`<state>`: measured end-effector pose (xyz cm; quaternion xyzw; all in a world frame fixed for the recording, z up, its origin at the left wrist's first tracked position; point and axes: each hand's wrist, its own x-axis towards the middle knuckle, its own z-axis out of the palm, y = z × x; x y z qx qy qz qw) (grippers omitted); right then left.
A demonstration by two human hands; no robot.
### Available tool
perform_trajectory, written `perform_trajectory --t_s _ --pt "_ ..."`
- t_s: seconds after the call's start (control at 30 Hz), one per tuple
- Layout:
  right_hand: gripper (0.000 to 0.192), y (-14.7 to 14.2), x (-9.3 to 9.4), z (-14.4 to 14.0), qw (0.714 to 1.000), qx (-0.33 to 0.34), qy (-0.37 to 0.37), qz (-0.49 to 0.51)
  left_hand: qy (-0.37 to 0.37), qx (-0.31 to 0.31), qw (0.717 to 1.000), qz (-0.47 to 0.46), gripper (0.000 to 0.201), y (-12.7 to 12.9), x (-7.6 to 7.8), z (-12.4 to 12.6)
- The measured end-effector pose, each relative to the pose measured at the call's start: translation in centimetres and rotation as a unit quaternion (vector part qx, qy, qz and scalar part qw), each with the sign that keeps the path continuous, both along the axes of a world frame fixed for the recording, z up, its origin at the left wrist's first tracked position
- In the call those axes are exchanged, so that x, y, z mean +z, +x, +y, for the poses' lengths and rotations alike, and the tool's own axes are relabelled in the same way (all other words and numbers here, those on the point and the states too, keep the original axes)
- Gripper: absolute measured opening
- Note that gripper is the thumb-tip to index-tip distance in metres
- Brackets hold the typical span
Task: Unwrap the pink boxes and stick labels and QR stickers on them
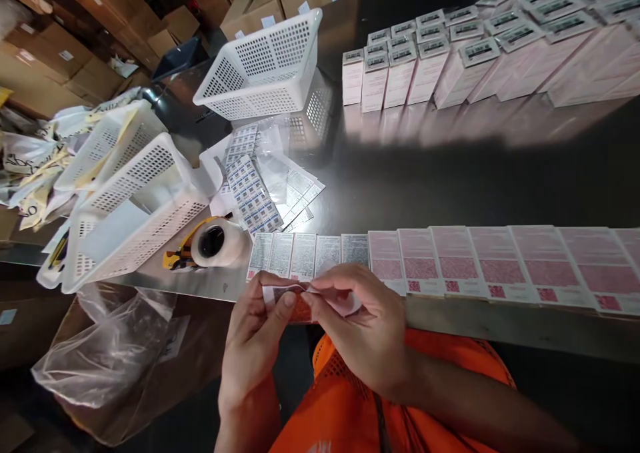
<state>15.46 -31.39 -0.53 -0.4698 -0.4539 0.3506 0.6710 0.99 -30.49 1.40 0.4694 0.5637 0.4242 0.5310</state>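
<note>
Both hands pinch one small pink box at the near edge of the table.

My left hand (260, 336) and right hand (360, 326) meet just in front of my orange vest (345, 406), fingers curled shut on the small pink box (303, 310), thumbs and fingertips pressed on its top edge; most of it is hidden by my fingers. Just beyond it a row of flat pink boxes (500, 263) lies along the near table edge, running right. To the left sits a tape dispenser (213, 243), then white baskets (130, 200). Sheets of labels (253, 190) lie past the row, another white basket (265, 66) farther off. Standing pink boxes (470, 60) fill the far right of the table (450, 173).
</note>
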Motion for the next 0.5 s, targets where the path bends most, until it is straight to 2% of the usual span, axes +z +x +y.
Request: perform_trajectory --t_s 0.17,0.37,0.5 --pt "0.019 0.2 -0.1 0.2 0.999 0.020 -0.021 -0.017 -0.011 -0.020 0.998 -0.052 0.008 -0.3 -0.3 0.0" --pt "0.027 0.6 -0.9 0.6 0.990 -0.001 0.084 -0.118 -0.016 -0.011 0.998 -0.055 0.007 -0.3 -0.1 -0.3" --pt "0.023 0.6 -1.1 0.4 0.984 0.006 0.074 -0.162 -0.024 0.008 0.998 -0.057 0.008 -0.1 -0.1 -0.1"
